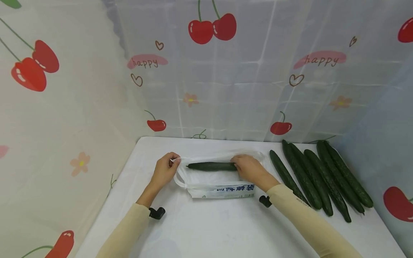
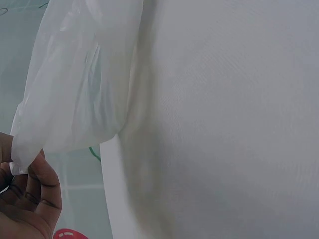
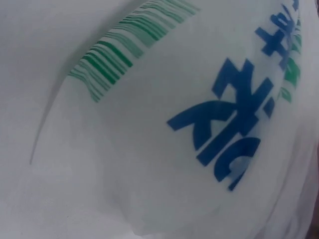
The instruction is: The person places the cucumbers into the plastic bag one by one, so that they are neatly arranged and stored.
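A white plastic bag with blue and green print lies in the middle of the table. My left hand pinches the bag's handle at its left end; in the left wrist view, thumb and fingers of the left hand hold the thin plastic. My right hand grips the right end of a dark green cucumber, which lies sideways over the bag with its thin tip pointing left. The right wrist view is filled by the bag's printed side; the right hand itself is hidden there.
Several cucumbers lie side by side at the right of the white table, under and beyond the right forearm. A cherry-patterned curtain closes off the back and both sides.
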Tool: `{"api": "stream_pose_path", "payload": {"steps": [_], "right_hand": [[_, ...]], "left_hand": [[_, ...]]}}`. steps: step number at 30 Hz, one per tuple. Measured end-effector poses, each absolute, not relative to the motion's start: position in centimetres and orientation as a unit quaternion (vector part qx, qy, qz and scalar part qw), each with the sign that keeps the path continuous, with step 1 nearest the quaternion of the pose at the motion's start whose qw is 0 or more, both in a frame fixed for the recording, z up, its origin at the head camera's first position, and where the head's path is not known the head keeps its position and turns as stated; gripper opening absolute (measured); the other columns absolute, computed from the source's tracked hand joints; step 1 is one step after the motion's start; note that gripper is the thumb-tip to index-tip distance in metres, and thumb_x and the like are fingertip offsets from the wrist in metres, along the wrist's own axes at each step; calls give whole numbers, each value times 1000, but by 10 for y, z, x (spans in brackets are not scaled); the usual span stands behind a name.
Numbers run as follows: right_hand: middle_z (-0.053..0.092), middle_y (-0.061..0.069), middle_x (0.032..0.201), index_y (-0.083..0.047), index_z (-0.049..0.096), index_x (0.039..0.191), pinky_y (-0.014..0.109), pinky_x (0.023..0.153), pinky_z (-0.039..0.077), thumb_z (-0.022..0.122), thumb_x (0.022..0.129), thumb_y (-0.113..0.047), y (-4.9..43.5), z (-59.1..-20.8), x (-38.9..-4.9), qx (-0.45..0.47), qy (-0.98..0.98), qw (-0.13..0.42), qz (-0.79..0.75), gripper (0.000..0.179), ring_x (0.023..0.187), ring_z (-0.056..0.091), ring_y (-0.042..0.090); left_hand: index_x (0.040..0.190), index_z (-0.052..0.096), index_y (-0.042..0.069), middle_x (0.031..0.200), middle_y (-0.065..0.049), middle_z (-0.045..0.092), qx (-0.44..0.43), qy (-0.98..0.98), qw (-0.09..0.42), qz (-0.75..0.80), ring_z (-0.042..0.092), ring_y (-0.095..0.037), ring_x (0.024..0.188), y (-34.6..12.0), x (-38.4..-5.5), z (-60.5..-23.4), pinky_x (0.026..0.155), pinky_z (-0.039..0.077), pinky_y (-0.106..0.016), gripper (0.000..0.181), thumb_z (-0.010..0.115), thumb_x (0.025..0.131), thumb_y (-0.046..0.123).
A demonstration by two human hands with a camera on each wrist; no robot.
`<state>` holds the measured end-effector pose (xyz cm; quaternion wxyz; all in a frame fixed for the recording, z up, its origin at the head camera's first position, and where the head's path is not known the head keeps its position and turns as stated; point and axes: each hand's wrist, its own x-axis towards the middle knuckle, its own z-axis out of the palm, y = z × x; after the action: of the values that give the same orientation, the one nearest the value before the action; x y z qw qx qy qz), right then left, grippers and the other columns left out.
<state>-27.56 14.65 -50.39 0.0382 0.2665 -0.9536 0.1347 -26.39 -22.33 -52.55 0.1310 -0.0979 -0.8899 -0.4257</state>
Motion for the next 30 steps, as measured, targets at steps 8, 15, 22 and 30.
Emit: {"api": "stream_pose_path", "payload": {"steps": [8, 15, 22, 30], "right_hand": [[77, 10, 131, -9, 73, 132, 49, 109, 58, 73, 103, -17, 151, -496, -265, 257, -955, 24, 146, 29, 124, 72, 30], [72, 10, 142, -11, 70, 139, 52, 112, 56, 74, 103, -28, 156, -481, -246, 247, -955, 38, 161, 40, 134, 68, 32], [71, 11, 143, -12, 68, 141, 56, 112, 55, 75, 103, -30, 168, -475, -232, 248, -945, 86, 196, 43, 136, 66, 35], [68, 11, 143, -13, 67, 142, 38, 99, 61, 78, 97, -14, 199, -481, -209, 185, -896, 268, 302, 46, 118, 70, 31]], "left_hand": [[110, 71, 12, 92, -7, 67, -88, -892, 119, -428, 56, -16, 71, -223, -264, -528, 59, 46, -23, 9, 67, 108, 20], [110, 72, 11, 92, -8, 68, -87, -891, 122, -428, 56, -15, 71, -225, -266, -528, 60, 46, -23, 10, 67, 107, 19], [109, 73, 10, 91, -9, 68, -88, -888, 128, -433, 54, -12, 69, -224, -267, -531, 60, 45, -23, 9, 68, 106, 17], [108, 73, 10, 88, -7, 68, -89, -889, 134, -429, 54, -12, 68, -224, -265, -530, 60, 46, -23, 8, 69, 106, 17]]}}
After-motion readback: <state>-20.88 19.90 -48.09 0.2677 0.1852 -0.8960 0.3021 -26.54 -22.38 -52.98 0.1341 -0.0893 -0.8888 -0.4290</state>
